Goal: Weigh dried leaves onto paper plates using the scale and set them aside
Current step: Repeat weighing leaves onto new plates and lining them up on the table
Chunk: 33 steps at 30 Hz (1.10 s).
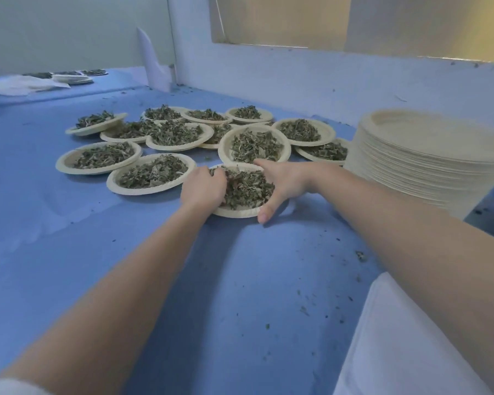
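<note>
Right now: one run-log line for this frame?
step: setting filled plate beside other filled plates | left hand: gripping rim | right hand: gripping rim | scale: unseen

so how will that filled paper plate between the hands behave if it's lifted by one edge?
Likely light: the plate is thin paper holding only dried leaves. It probably flexes if lifted by one edge, so the left hand and right hand at opposite sides seem sensible. The loose heap could spill when tilted; crumbs already dot the table.

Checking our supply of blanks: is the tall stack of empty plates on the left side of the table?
No, the stack of empty plates stands at the right, beside the right hand.
</note>
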Available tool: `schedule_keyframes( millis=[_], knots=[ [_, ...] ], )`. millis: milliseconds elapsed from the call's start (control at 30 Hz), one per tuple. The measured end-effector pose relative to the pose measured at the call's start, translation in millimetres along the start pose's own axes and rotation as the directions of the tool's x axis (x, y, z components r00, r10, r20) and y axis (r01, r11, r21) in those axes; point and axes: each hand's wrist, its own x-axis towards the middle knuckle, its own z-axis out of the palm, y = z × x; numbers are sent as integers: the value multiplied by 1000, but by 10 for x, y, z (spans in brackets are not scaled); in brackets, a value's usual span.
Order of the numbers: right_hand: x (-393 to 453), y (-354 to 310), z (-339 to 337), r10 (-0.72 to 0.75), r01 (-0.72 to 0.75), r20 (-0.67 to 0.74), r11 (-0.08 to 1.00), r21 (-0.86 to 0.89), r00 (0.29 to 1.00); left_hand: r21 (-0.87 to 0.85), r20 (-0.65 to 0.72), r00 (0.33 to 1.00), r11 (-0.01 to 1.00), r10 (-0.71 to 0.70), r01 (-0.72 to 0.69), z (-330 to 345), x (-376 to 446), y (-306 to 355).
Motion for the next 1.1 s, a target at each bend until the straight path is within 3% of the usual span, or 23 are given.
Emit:
schedule_keyframes(
  millis=[167, 267, 500, 833, 967, 1100],
  knots=[
    [16, 225, -14, 81, -68, -189, 995, 75, 979, -35, -71, 997, 999, -4, 1, 67, 47, 143],
    [-35, 289, 45, 119, -129, -294, 991, -17, 948, -71, -85, 996, 997, 1, -7, 57, 14, 173],
    [-451, 72, 63, 132, -147, -341, 989, -17, 931, -18, -85, 996, 1000, -21, 20, -121, -444, 267],
    [-1483, -256, -269, -51, 6, -505, 996, -89, 861, -154, -73, 957, 945, 281, -289, -360, -1266, 1193],
    [-1845, 22, -472, -15, -26, -617, 998, -57, 787, -154, -9, 934, 922, 357, -354, -203, -1459, 1617],
    [-2063, 436, -596, 80, -70, -701, 997, 43, 709, -209, 76, 936, 923, 344, -322, 29, -1541, 1937]
  ],
)
